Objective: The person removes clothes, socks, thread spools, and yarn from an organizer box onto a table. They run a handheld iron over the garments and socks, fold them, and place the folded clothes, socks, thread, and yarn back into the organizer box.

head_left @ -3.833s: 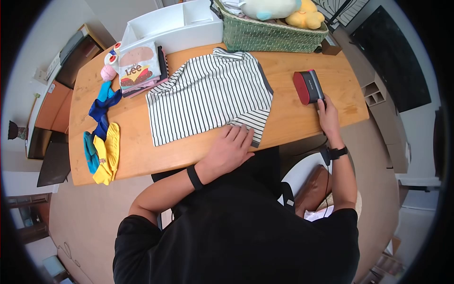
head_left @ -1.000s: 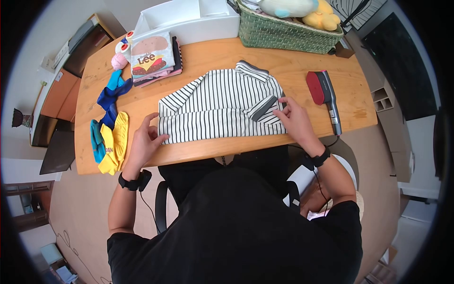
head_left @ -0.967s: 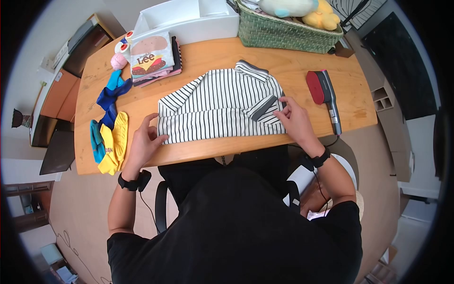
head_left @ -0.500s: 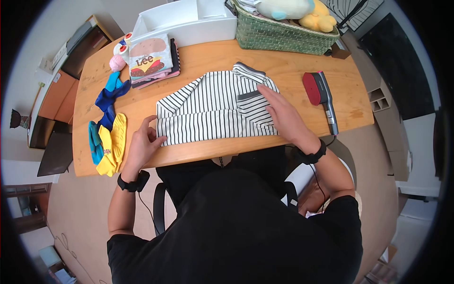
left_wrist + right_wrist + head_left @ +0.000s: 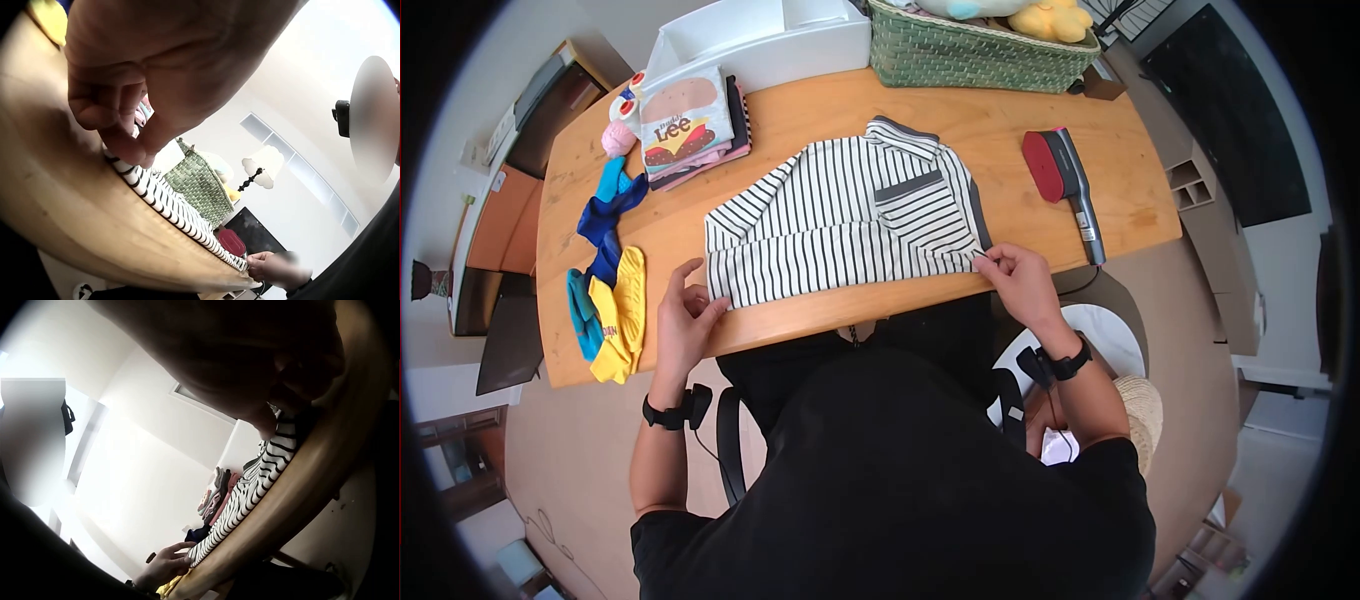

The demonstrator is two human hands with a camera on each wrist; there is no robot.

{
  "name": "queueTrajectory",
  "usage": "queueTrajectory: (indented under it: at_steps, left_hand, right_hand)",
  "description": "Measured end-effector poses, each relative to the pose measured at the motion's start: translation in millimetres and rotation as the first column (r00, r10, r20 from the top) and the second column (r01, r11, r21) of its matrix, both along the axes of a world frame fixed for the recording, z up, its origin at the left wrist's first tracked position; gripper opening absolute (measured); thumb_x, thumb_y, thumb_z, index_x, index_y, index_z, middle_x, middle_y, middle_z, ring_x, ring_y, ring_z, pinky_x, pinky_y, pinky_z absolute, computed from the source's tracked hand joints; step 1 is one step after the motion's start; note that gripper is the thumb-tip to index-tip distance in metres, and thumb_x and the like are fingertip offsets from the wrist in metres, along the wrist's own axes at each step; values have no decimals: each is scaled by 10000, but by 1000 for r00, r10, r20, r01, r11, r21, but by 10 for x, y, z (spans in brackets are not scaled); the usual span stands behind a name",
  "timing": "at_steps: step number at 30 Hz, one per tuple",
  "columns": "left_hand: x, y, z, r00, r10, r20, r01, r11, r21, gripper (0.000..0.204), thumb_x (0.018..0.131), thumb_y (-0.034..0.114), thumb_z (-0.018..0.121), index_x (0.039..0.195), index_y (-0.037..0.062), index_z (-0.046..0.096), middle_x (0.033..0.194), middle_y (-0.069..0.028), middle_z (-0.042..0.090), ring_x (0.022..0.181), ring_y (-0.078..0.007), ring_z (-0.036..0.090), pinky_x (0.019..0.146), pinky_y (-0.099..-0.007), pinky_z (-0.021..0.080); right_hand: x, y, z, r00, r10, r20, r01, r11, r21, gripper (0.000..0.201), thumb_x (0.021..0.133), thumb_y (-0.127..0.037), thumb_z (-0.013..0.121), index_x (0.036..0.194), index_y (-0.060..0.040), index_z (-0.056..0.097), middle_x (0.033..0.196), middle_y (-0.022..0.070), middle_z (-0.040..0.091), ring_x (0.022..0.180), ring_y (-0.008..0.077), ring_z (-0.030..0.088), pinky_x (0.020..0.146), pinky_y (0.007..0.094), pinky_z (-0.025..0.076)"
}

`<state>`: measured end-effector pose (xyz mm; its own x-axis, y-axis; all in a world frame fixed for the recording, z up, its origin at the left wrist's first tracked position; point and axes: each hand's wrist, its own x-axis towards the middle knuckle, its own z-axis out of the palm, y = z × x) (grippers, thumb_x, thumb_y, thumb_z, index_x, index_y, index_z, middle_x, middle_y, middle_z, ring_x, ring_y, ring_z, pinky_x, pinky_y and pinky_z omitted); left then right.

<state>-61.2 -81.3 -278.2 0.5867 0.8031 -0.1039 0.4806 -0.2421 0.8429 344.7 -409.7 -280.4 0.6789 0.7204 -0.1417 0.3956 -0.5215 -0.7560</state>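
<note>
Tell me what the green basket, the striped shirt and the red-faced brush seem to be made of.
Green basket: probably woven plant fibre or paper cord, matte; the plaited strands show.
Striped shirt: soft knit fabric, perhaps cotton, matte; it creases and folds flat.
Red-faced brush: likely hard plastic, its grey handle glossy, possibly metallic-coated; highlights run along it.

On wooden table (image 5: 1025, 222): black-and-white striped fabric shirt (image 5: 825, 225) central; yellow fabric socks (image 5: 632, 300) left; red-and-grey elongated appliance (image 5: 1068, 175) right. Behind shirt: white rectangular box (image 5: 818, 50), green woven basket (image 5: 980, 55) to its right.

Gap between shirt (image 5: 800, 220) and appliance (image 5: 1068, 178)
</note>
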Motion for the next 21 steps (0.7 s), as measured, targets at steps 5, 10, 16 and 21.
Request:
queueTrajectory:
  at_steps: [5,10,16,21]
  left_hand:
    - [-82,94,-92,1000,4,5,-4,997,-80,698,976,-4,893,1589,5,559,890,-32,768,748,-84,705,687,-246,542]
    - [57,-98,159,984,-24,-178,94,914,396,731,895,33,946,1544,6,611,1118,-122,780,974,-224,762,847,-362,609]
    - [244,-371,373,791,-447,-418,607,490,625,951,892,427,960,1643,-1,564,1670,-241,599,1574,-448,550,1323,-563,420]
    - [3,-310,76,751,-338,-568,644,566,515,1258,948,846,667,1761,-66,370,1869,-275,325,1751,-421,294,1421,-606,217]
  right_hand:
    - [65,62,86,992,-11,124,18,998,-53,214,1044,-202,853,1024,1,788,680,53,645,616,162,580,626,357,478]
    - [-174,122,331,918,35,395,21,990,-138,175,1021,-125,844,1115,-10,752,774,68,692,680,256,643,655,402,502]
    - [-379,233,192,595,511,620,-533,829,-172,916,944,-329,916,1732,-100,508,1802,241,425,1638,466,435,1337,614,358]
    - [-309,192,82,578,578,576,-496,809,-314,1116,895,-540,923,1783,-83,425,1864,253,327,1701,444,372,1374,654,287]
